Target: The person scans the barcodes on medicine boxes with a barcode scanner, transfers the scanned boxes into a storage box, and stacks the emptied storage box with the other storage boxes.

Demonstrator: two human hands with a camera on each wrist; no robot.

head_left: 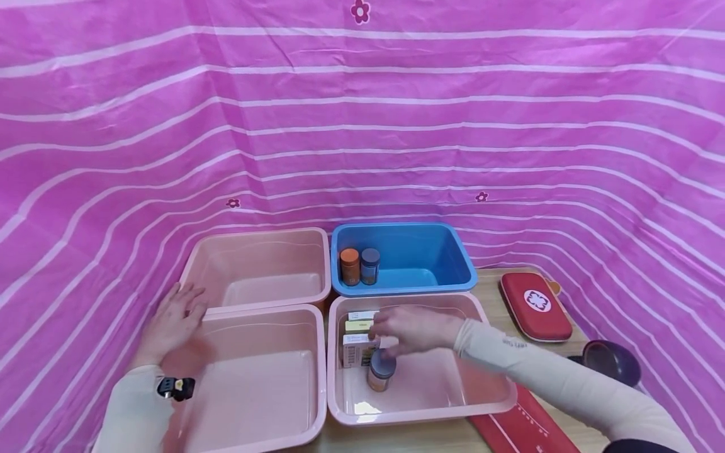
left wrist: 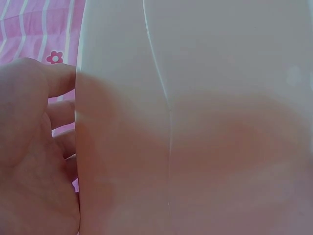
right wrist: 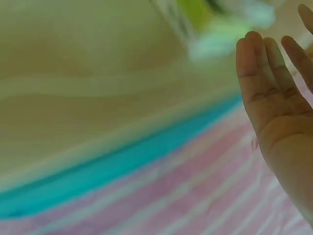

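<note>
Right hand point(head_left: 416, 328) over jar point(head_left: 381, 371) in near right pink bin point(head_left: 487, 402), fingers straight, gripping nothing. Left hand point(head_left: 172, 321) flat on left bin's rim point(head_left: 255, 309). Risk: knocking jar over, toppling upright boxes point(head_left: 358, 340) alongside.

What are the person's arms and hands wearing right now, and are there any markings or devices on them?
Both hands, left hand and right hand, are bare, no gloves. Both arms wear snug cream sleeves to the wrist. The right sleeve carries small dark lettering near the wrist. A small black device is strapped at the left wrist.
</note>
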